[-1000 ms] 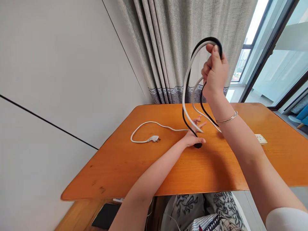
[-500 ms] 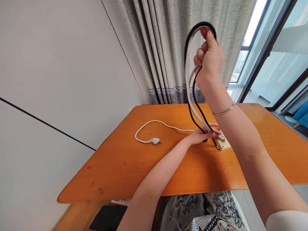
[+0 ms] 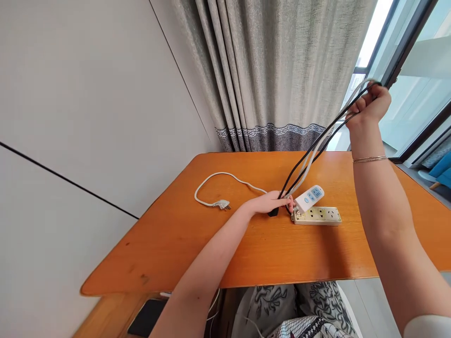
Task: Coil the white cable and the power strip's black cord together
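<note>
My right hand, raised at the right, is closed around the looped ends of a black cord and a white cord. Both cords run taut down to my left hand, which grips them low over the table. A black plug shows under my left hand. Beside its fingertips a small white power strip with blue sockets lies tilted across a longer cream power strip. The white cord's plug lies on the table at left, its cord curving toward my left hand.
The orange wooden table stands against a white panel wall. A grey curtain hangs behind it, with a glass door at right. Below the left edge, a dark flat object rests on a shelf.
My right hand has swung right and down, pulling the cord loop out straight. My left hand has shifted left. Both power strips, partly hidden behind my arm before, now show.
</note>
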### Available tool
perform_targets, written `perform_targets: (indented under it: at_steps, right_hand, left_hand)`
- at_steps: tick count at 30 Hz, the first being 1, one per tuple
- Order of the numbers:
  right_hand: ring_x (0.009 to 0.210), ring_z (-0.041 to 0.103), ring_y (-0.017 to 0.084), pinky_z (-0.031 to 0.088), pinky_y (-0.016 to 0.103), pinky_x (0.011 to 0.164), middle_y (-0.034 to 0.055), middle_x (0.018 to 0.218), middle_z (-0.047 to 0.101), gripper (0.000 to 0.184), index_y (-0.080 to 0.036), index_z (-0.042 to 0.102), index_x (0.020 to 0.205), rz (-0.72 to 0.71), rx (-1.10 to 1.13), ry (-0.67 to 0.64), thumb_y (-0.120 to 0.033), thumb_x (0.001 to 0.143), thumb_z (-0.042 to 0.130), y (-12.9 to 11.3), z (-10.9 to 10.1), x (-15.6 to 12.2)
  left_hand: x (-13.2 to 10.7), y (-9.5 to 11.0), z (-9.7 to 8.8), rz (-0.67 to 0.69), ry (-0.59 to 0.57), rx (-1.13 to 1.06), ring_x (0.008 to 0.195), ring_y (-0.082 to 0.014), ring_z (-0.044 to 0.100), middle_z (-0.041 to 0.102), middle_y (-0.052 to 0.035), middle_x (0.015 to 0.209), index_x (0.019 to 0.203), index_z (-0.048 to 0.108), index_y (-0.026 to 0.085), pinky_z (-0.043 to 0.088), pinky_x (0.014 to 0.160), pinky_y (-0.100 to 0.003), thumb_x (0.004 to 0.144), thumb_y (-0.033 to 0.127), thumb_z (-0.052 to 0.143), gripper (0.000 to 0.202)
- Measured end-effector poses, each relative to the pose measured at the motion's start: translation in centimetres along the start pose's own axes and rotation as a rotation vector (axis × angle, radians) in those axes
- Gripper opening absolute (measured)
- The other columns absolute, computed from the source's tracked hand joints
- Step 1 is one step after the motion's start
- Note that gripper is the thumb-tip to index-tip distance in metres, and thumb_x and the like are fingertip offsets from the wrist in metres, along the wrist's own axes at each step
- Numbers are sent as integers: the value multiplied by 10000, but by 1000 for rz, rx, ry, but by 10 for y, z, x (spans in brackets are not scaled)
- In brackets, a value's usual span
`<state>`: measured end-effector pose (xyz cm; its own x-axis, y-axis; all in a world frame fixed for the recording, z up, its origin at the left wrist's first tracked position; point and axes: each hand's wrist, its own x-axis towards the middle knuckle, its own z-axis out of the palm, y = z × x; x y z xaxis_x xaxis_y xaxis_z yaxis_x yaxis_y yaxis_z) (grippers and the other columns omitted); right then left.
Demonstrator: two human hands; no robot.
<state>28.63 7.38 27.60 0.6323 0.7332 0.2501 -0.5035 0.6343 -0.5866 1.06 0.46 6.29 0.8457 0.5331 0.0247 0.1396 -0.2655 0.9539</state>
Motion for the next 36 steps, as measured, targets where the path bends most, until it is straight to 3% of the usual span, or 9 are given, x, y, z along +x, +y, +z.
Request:
perform_targets:
  at_steps: [2,4,8,12,15,20,25,31,36]
  right_hand:
    - [489,44,130,152,316,414,-103,458,137,336,-303,382,658,35,9,38,-132,946,380,11,-24,10]
    - [469,61,118,162,297,393,-98,456,138,330,-289,355,635,89,-16,113,-142,929,382,20,-48,15]
    - [406,85,84,162,233,345,-114,467,89,328,-243,304,627,200,-118,203,-168,902,466,37,-91,13]
    - [364,184,47,278,148,370,-129,470,129,304,-211,323,650,283,-217,179,-105,886,482,62,-119,-4]
    - [386,315,37,370,124,436,-119,472,239,272,-205,360,665,317,-300,113,-80,881,466,81,-128,-18]
    - [548,523,64,483,175,600,-77,568,467,128,-195,518,751,311,-505,-94,-178,859,583,94,-133,-36]
    - [750,622,154,469,272,736,-14,701,650,129,-179,638,862,228,-789,-310,-194,754,709,91,-133,-44]
    - [821,633,238,381,304,682,68,873,729,181,-197,683,1034,-191,-1670,-762,-263,901,579,70,-114,-65]
    - [877,653,252,315,298,614,93,990,749,298,-236,671,1211,-379,-1928,-930,-232,973,491,44,-83,-104]
  left_hand:
    - [-4,-4,-5,15,-3,-21,1036,-249,675,753,-101,950,809,724,172,452,1021,-393,860,646,617,488]
    - [-8,-7,-11,17,60,-140,940,-241,699,722,-79,819,759,693,165,480,975,-393,816,659,665,498]
    - [-12,-5,-23,22,392,-422,541,-138,597,436,78,467,755,607,178,540,795,-335,757,593,763,444]
    - [-13,11,-31,9,581,-563,424,-59,429,498,76,533,720,560,172,553,686,-282,813,449,761,355]
    - [-9,30,-38,45,709,-688,405,-48,372,437,91,507,713,545,167,540,617,-234,888,380,701,316]
    - [-2,63,-55,173,881,-898,380,-27,336,318,118,473,728,533,160,511,599,-157,965,324,623,301]
    - [-1,76,-63,211,968,-1033,360,-14,348,331,114,462,730,529,146,499,606,-143,1055,276,424,366]
    - [-2,69,-59,127,1032,-864,374,-27,381,382,109,458,747,556,141,489,579,-162,987,329,582,307]
    - [-3,65,-58,100,1051,-756,391,-35,387,401,106,464,758,574,135,487,571,-178,936,386,656,318]
